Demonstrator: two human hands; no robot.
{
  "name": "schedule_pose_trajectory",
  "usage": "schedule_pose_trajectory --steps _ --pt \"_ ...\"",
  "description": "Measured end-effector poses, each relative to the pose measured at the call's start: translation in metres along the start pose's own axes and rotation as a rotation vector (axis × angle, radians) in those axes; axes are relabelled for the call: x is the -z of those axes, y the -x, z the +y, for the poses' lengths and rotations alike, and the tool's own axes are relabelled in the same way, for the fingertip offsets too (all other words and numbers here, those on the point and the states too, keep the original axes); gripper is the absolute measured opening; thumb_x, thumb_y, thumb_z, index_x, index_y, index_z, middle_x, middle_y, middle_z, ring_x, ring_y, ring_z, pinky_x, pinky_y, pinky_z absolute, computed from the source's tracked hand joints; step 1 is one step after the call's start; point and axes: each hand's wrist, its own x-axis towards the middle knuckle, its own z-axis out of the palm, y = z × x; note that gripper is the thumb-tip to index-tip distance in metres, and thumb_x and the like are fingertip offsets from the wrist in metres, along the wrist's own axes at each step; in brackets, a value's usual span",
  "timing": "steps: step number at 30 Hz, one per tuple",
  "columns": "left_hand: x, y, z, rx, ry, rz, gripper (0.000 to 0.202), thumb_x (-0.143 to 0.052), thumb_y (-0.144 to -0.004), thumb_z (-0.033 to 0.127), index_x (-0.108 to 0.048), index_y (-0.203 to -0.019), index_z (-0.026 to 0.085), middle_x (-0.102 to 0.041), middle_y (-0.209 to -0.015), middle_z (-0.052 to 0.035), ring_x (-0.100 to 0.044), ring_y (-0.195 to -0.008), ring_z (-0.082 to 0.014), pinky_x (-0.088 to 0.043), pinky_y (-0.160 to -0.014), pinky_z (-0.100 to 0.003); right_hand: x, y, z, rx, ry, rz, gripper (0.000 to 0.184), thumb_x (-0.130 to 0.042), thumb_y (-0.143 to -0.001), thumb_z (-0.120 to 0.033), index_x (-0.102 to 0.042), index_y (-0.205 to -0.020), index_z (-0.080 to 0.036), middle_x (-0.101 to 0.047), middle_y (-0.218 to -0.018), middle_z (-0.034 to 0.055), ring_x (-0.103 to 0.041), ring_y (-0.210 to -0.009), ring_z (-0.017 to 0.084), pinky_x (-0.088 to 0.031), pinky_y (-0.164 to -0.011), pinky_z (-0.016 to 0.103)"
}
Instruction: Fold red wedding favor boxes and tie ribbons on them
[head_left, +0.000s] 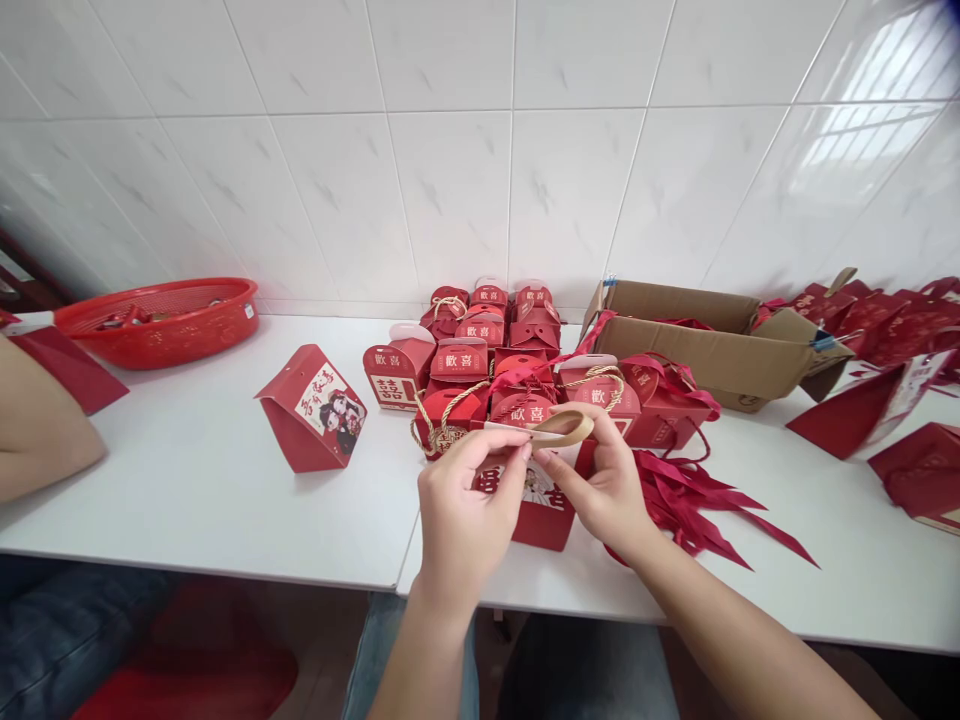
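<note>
Tan, flat and looped, the strap handle [577,434] sat pinched in the fingertips of my left hand [469,500] and right hand [604,480], at the top of a red gift box [544,528] just beneath them. I judged the strap light and pliable, best held by its ends, and the card stiff but easily creased. Beyond the hands, red favour boxes [460,360] read "歡喜"; fingers partly covered the nearer box's characters.

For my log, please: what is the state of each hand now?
Left hand: closed, fingertips pinching the tan strap.
Right hand: closed, also holding the tan strap.
</note>
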Motion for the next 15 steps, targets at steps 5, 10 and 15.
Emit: schedule_pose_trajectory --steps 5,10,15 --pt "-0.0025 0.0038 -0.004 -0.003 0.043 0.015 0.006 -0.066 -0.084 0.015 -0.069 -0.087 0.019 -0.074 -0.086 -0.0032 -0.072 -0.079 -0.0159 -0.06 -0.074 -0.026 -0.0007 0.0018 0.0019 0.019 0.025 0.018 0.027 -0.065 -0.084 -0.017 -0.053 -0.107 -0.024 -0.064 -0.096 0.0021 -0.062 -0.088 0.016 -0.052 -0.082 0.03" --pt "-0.0049 0.0061 -0.0075 0.004 0.096 0.058 0.008 -0.067 -0.083 0.014 -0.068 -0.089 0.02 -0.073 -0.088 -0.0017 -0.072 -0.079 -0.0147 -0.06 -0.072 -0.024 -0.0019 0.0024 0.0044 0.058 0.045 0.038 0.027 -0.067 -0.083 -0.015 -0.056 -0.106 -0.024 -0.064 -0.093 0.0001 -0.062 -0.085 0.013 -0.052 -0.078 0.025" --pt "-0.0065 0.0079 -0.0068 0.057 0.185 0.069 0.009 -0.069 -0.083 0.015 -0.067 -0.088 0.021 -0.073 -0.087 0.0005 -0.072 -0.077 -0.0129 -0.06 -0.069 -0.021 -0.0027 0.0034 0.0074 0.053 0.036 0.032 0.027 -0.067 -0.083 -0.014 -0.056 -0.106 -0.025 -0.064 -0.094 -0.0006 -0.061 -0.086 0.012 -0.051 -0.079 0.024"
